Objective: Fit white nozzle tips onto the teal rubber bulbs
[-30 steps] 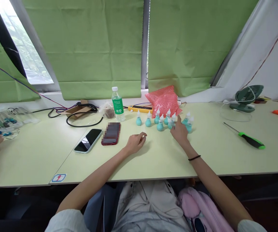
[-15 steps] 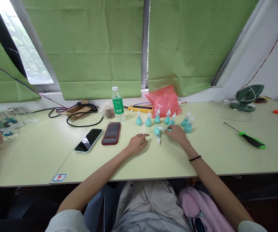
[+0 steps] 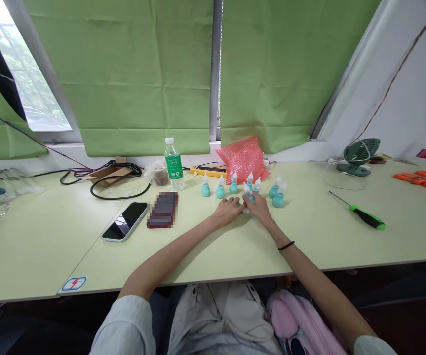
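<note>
Several small teal bulbs with clear pointed tips stand on the pale table, such as one at the left end (image 3: pixel 206 186) and one at the right end (image 3: pixel 278 197). My left hand (image 3: pixel 228 211) rests at a teal piece lying in front of the row, its fingers bent over it. Close against it, my right hand (image 3: pixel 257 207), with a black band on the wrist, has its fingers closed round a teal bulb with a clear tip (image 3: pixel 248 191). The fingertips of both hands nearly meet, and they partly hide the pieces between them.
A pink bubble-wrap bag (image 3: pixel 243 159) and a water bottle (image 3: pixel 174 165) stand behind. Two phones lie to the left, one of them black-screened (image 3: pixel 126 222). A green-black screwdriver (image 3: pixel 367 217), a small fan (image 3: pixel 359 157) and orange scissors (image 3: pixel 423 180) are at the right.
My left hand has moved right onto the lying teal piece. My right hand has shifted towards it, and a bulb now shows upright at its fingers. The other person's hand at far left is gone.
</note>
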Demonstrator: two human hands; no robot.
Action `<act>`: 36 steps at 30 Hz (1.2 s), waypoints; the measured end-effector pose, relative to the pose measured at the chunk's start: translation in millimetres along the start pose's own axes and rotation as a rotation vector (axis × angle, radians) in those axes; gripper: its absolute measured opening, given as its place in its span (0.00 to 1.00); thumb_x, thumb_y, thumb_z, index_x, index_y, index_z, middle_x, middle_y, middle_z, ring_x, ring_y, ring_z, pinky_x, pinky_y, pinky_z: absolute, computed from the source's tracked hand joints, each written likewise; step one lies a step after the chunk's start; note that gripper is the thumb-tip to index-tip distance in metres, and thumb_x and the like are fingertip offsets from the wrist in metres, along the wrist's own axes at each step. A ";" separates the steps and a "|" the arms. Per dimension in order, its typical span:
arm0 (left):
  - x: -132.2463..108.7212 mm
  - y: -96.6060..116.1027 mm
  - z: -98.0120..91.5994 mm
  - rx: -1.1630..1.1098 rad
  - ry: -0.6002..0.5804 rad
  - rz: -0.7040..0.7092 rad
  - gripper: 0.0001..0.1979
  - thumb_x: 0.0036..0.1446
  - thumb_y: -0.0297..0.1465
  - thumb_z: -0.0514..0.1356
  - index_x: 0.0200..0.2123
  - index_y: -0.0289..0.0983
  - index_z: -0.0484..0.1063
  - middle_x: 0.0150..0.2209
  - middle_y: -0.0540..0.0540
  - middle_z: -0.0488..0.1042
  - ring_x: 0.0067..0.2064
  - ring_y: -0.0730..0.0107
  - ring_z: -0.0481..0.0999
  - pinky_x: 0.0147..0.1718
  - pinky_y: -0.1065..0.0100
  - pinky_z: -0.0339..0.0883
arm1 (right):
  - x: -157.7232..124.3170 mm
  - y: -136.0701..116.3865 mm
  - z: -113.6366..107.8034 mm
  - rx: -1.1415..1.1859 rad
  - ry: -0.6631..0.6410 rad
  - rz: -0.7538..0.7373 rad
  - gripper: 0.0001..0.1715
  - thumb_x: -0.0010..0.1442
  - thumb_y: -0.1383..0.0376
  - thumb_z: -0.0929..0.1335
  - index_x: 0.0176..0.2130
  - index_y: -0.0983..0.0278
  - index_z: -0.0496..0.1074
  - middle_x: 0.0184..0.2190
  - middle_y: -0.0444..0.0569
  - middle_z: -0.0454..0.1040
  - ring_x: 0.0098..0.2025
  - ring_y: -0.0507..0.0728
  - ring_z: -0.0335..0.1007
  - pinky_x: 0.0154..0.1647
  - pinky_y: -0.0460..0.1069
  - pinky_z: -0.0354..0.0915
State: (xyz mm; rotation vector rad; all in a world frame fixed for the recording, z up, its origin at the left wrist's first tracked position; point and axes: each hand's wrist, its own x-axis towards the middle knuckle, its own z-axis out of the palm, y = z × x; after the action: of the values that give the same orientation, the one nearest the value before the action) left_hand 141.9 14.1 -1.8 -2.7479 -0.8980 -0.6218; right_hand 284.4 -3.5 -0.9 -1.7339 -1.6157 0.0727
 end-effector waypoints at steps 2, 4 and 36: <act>12.2 -8.2 1.0 -0.210 0.080 -0.205 0.14 0.53 0.36 0.47 0.43 0.40 0.62 0.38 0.43 0.67 0.40 0.63 0.65 0.33 0.66 0.58 | 2.0 -1.4 -3.5 0.052 0.107 0.020 0.22 0.56 0.56 0.51 0.35 0.67 0.63 0.31 0.52 0.70 0.33 0.54 0.64 0.31 0.46 0.57; 21.4 -18.4 0.8 -0.364 0.133 -0.357 0.16 0.54 0.38 0.46 0.44 0.38 0.60 0.35 0.44 0.69 0.37 0.66 0.67 0.32 0.69 0.59 | 3.1 -2.9 -5.7 0.172 0.224 0.037 0.24 0.57 0.56 0.49 0.33 0.68 0.62 0.30 0.52 0.70 0.32 0.53 0.64 0.31 0.46 0.58; -66.5 -38.0 -36.7 -1.044 -0.044 -0.619 0.24 0.50 0.47 0.42 0.23 0.33 0.63 0.14 0.51 0.64 0.15 0.80 0.59 0.16 0.76 0.53 | -29.5 -52.1 34.6 0.268 -0.305 -0.405 0.08 0.46 0.64 0.61 0.21 0.64 0.64 0.18 0.41 0.65 0.21 0.49 0.56 0.24 0.43 0.53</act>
State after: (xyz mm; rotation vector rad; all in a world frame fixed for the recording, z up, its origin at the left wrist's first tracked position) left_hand 58.5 -1.0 3.2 -3.2759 -1.8918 -1.4881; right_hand 217.3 -17.2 -10.2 -1.2109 -2.0454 0.3547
